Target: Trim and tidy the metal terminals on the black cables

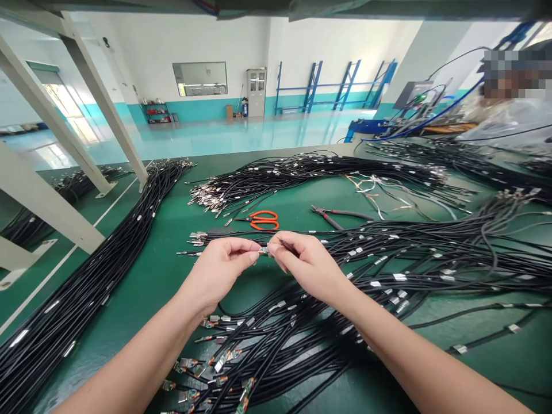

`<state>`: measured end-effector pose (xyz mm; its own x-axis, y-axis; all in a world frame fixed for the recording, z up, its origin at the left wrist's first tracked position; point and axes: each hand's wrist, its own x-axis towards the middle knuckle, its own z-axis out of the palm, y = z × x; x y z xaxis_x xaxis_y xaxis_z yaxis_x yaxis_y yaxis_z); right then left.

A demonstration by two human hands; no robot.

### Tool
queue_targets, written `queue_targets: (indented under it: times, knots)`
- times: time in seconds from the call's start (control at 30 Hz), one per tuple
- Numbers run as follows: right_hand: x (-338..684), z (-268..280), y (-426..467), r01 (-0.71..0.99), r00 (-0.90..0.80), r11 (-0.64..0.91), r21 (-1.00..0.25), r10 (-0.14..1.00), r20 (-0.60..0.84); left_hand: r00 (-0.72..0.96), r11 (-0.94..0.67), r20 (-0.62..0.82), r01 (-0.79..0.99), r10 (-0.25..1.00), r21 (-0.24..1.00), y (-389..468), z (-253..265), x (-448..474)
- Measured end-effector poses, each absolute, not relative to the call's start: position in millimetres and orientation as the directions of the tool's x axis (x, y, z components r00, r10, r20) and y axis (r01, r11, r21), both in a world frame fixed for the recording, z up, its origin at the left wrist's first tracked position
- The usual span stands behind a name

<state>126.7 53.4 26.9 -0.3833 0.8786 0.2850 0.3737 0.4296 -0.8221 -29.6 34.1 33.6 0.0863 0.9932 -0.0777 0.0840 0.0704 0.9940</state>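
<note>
1. Two bare hands meet above a green worktable [166, 230], fingertips nearly touching.
2. The left hand [222, 267] has thumb and forefinger closed in a pinch on a small silvery connector [263, 250].
3. The right hand [308, 263] pinches at the connector's other side, its fingers curled in; whether they grip the connector itself or its wire cannot be told.
4. The connector is thus between both sets of fingertips, raised over the table.
5. Beyond the hands lie orange-handled scissors [264, 221] and, to their right, dark-handled cutting pliers [324, 213].
6. Black cables with silvery connector ends [319, 328] spread below the hands.
7. A long black cable bundle [123, 253] runs along the left; another cable bundle [302, 167] lies behind the tools.
</note>
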Motion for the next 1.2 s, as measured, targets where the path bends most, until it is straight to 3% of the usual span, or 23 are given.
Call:
queue_targets:
  times: [0.9,1.0,1.13,1.2]
  knots:
    - [129,30,52,0.357,-0.337,0.46,-0.813,0.875,0.348,0.034,0.009,-0.013,0.101,0.999,0.995,33,32,-26]
    - [129,32,52,0.346,-0.329,0.435,-0.832,0.886,0.326,0.006,-0.109,0.11,0.212,0.994,0.971,30,30,-24]
    - [129,34,49,0.323,-0.33,0.405,-0.855,0.895,0.3,-0.04,-0.371,0.432,0.444,0.901,0.815,25,26,-21]
    - [129,34,48,0.314,-0.323,0.428,-0.847,0.887,0.329,-0.011,-0.411,0.472,0.477,0.881,0.777,24,26,-20]
